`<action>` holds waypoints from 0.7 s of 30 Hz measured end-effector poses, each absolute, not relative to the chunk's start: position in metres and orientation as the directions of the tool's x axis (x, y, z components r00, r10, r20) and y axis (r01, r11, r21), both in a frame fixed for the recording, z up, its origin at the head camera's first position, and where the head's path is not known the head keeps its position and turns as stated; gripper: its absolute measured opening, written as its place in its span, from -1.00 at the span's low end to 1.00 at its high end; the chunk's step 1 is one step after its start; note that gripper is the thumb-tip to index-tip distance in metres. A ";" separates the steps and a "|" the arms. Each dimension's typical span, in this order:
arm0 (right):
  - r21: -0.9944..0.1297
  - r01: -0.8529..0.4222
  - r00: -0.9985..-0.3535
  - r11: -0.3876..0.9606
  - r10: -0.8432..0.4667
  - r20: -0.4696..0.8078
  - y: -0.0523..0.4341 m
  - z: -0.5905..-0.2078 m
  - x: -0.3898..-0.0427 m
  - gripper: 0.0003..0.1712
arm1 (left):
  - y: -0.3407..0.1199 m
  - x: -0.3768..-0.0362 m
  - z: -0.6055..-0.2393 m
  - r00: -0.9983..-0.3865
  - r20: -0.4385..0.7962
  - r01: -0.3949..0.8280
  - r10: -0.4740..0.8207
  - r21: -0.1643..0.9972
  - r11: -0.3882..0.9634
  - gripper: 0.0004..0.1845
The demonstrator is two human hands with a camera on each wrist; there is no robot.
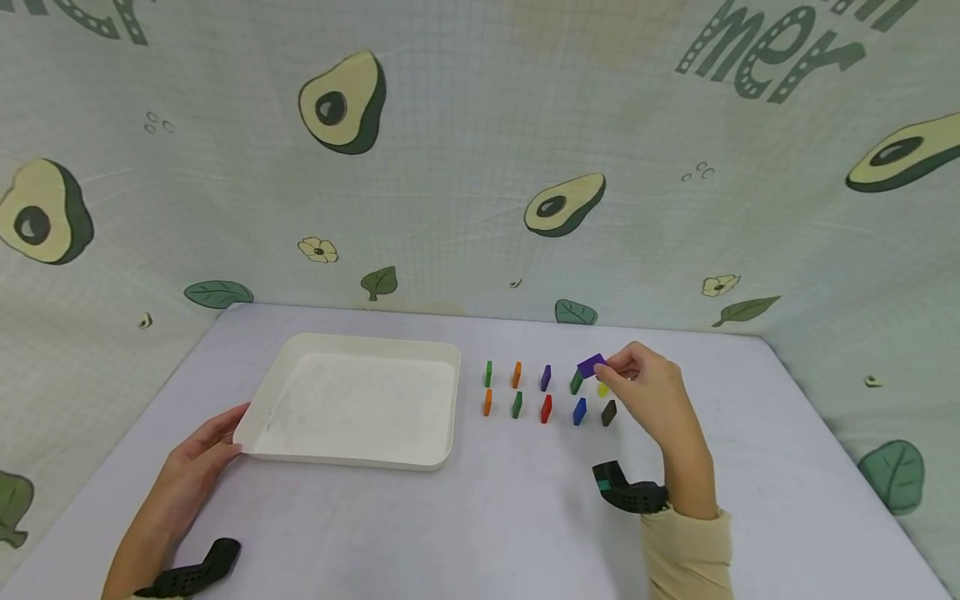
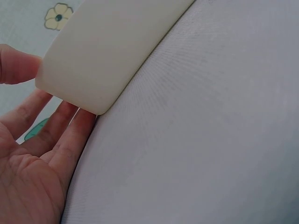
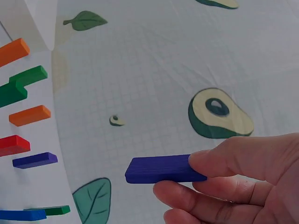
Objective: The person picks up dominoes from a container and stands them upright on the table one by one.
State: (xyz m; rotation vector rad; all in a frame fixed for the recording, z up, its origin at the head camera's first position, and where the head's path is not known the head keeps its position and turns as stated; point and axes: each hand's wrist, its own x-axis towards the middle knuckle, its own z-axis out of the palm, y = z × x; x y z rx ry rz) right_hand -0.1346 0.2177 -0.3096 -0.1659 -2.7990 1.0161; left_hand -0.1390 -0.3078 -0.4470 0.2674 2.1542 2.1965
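Note:
My right hand (image 1: pixel 645 392) pinches a purple rectangular block (image 1: pixel 590 365) between thumb and fingers, raised over the far right end of two rows of small upright blocks. The right wrist view shows this block (image 3: pixel 161 169) lying level in the fingertips. At the near left corner of a shallow white tray (image 1: pixel 442 408), my left hand (image 1: pixel 197 467) holds the edge. Up close, the thumb touches the tray's rim and the fingers lie against its outer wall (image 2: pixel 107 51). Below the held block stand a green block (image 1: pixel 576 382) and a partly hidden yellow one (image 1: pixel 603 389).
The back row also has green (image 1: pixel 489 373), orange (image 1: pixel 517 374) and purple (image 1: pixel 546 377) blocks. In the front row are orange (image 1: pixel 488 402), green (image 1: pixel 517 405), red (image 1: pixel 547 408), blue (image 1: pixel 580 411) and black (image 1: pixel 609 412) blocks. A patterned cloth (image 1: pixel 450 167) hangs behind the white table (image 1: pixel 450 533).

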 end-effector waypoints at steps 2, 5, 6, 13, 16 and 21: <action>-0.639 0.073 -0.981 0.766 0.170 0.093 0.221 -0.310 -0.135 -0.73 | -0.308 -0.139 -0.447 -0.983 0.091 0.087 0.161 0.996 -0.027 -0.50; -0.631 0.107 -0.980 0.769 0.187 0.062 0.226 -0.311 -0.136 -0.71 | -0.308 -0.139 -0.447 -0.982 0.094 0.092 0.161 0.996 -0.023 -0.49; -0.626 0.119 -0.980 0.771 0.194 0.053 0.227 -0.311 -0.136 -0.70 | -0.308 -0.139 -0.448 -0.982 0.094 0.092 0.161 0.996 -0.024 -0.49; -0.611 0.180 -0.971 0.771 0.239 0.016 0.241 -0.311 -0.134 -0.69 | -0.307 -0.139 -0.447 -0.984 0.090 0.089 0.150 0.996 -0.016 -0.49; -0.606 0.196 -0.971 0.771 0.240 -0.008 0.247 -0.312 -0.133 -0.67 | -0.307 -0.139 -0.447 -0.986 0.088 0.087 0.143 0.996 -0.014 -0.50; -0.600 0.267 -0.957 0.755 0.282 -0.071 0.254 -0.315 -0.133 -0.66 | -0.307 -0.139 -0.447 -0.986 0.087 0.086 0.143 0.996 -0.012 -0.50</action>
